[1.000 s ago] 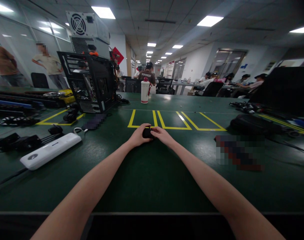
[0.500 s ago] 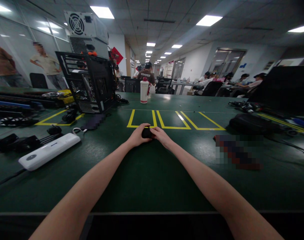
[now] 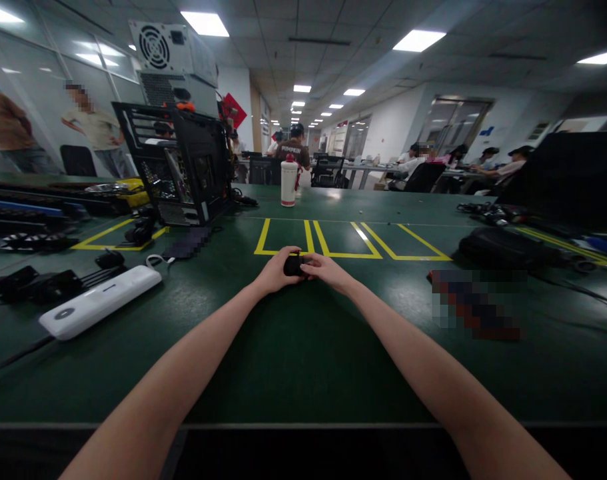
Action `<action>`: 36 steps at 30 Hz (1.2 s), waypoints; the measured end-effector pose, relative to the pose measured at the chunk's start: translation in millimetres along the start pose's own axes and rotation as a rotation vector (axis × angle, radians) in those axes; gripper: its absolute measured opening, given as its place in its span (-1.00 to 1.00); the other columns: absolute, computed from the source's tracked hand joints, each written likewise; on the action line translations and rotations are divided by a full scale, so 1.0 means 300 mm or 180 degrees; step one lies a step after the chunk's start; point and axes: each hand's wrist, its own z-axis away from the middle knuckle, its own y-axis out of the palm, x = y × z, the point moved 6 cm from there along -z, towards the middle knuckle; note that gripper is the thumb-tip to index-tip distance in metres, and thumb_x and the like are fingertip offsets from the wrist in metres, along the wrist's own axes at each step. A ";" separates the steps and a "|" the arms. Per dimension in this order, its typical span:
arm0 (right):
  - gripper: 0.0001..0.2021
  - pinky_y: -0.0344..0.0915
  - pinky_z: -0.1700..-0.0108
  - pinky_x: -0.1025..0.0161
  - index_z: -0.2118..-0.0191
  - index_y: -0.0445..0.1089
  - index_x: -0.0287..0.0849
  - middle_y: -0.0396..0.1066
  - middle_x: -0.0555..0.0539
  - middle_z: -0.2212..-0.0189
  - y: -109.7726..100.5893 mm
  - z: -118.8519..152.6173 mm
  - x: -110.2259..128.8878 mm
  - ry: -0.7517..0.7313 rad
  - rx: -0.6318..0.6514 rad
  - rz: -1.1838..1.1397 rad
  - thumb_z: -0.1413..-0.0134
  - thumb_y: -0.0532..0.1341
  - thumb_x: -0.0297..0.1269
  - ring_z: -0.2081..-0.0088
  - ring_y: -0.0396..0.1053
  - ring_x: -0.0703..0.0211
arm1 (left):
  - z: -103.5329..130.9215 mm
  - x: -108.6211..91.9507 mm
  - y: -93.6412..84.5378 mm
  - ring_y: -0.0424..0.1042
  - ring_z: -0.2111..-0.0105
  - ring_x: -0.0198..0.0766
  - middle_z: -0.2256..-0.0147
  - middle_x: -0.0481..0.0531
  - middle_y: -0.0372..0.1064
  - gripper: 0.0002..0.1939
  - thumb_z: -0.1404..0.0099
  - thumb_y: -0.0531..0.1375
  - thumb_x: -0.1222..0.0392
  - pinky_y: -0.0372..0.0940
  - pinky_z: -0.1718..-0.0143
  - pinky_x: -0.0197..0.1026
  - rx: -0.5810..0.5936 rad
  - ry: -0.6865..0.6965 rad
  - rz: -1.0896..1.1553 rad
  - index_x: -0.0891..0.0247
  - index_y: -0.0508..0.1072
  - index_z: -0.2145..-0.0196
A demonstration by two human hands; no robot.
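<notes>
A small black rounded object point(image 3: 292, 265) is between my hands, just in front of the yellow tape outlines point(image 3: 283, 253) on the green table point(image 3: 303, 360). Its exact kind is too dark to make out. My left hand point(image 3: 274, 272) wraps round its left side, thumb below and fingers over the top. From the right, my right hand point(image 3: 324, 269) has its thumb and fingertips pinched against the object's right side. Both forearms reach forward from the near table edge.
A white power strip point(image 3: 100, 303) and black adapters point(image 3: 13, 283) lie at left. Behind them stands an open computer case point(image 3: 183, 167). A white tumbler point(image 3: 288, 183) stands beyond the tape. At right are a black pouch point(image 3: 503, 248) and a blurred-out item point(image 3: 473, 303). Several people sit farther back.
The right hand's fingers have shifted slightly lower on the black object's right side. My left hand keeps its hold in nearly the same place.
</notes>
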 end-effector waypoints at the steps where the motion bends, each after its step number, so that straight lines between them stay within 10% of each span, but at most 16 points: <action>1: -0.67 0.25 0.37 0.28 0.16 0.28 -0.23 0.33 -0.09 0.38 0.001 -0.004 -0.003 0.0048 -0.0046 0.0037 0.07 0.14 -0.18 0.40 0.29 0.24 | 0.001 -0.002 0.000 0.22 0.05 -0.12 0.06 0.07 0.18 -0.37 0.06 0.25 0.21 0.13 0.02 -0.05 0.0007 0.0014 -0.0003 0.20 0.11 0.03; 8: -0.59 0.25 0.37 0.26 0.26 0.33 -0.27 0.33 -0.15 0.36 0.025 -0.006 0.001 0.0186 -0.0139 0.0107 0.00 0.00 0.00 0.36 0.29 0.19 | 0.001 -0.003 0.004 0.22 0.05 -0.12 0.06 0.08 0.18 -0.36 0.06 0.26 0.21 0.13 0.02 -0.06 0.0016 0.0041 0.0017 0.20 0.11 0.02; 13: -0.56 0.24 0.14 0.22 0.11 0.22 -0.19 0.25 -0.12 0.12 0.008 0.010 0.023 -0.0203 -0.0066 -0.0151 0.20 0.25 -0.25 0.15 0.26 0.18 | -0.001 0.001 0.005 0.24 0.07 -0.12 0.07 0.08 0.19 -0.36 0.07 0.26 0.18 0.14 0.04 -0.06 0.0010 0.0029 0.0057 0.21 0.11 0.03; 26: -0.72 0.22 0.27 0.22 0.30 0.35 -0.27 0.32 -0.13 0.32 0.013 -0.021 -0.003 0.0157 -0.0222 0.0112 0.06 0.05 -0.18 0.30 0.27 0.17 | 0.004 -0.007 0.002 0.21 0.03 -0.11 0.05 0.08 0.17 -0.35 0.07 0.26 0.20 0.10 0.00 -0.03 -0.0003 0.0044 0.0039 0.19 0.11 0.02; 36: -0.82 0.16 0.09 0.21 0.28 0.27 -0.18 0.31 -0.02 0.30 0.003 -0.004 0.042 -0.0718 -0.0552 0.0250 0.08 0.09 -0.28 0.21 0.27 0.24 | 0.002 -0.007 -0.001 0.23 0.06 -0.13 0.06 0.07 0.18 -0.36 0.07 0.26 0.18 0.13 0.02 -0.03 -0.0013 0.0005 0.0059 0.20 0.12 0.03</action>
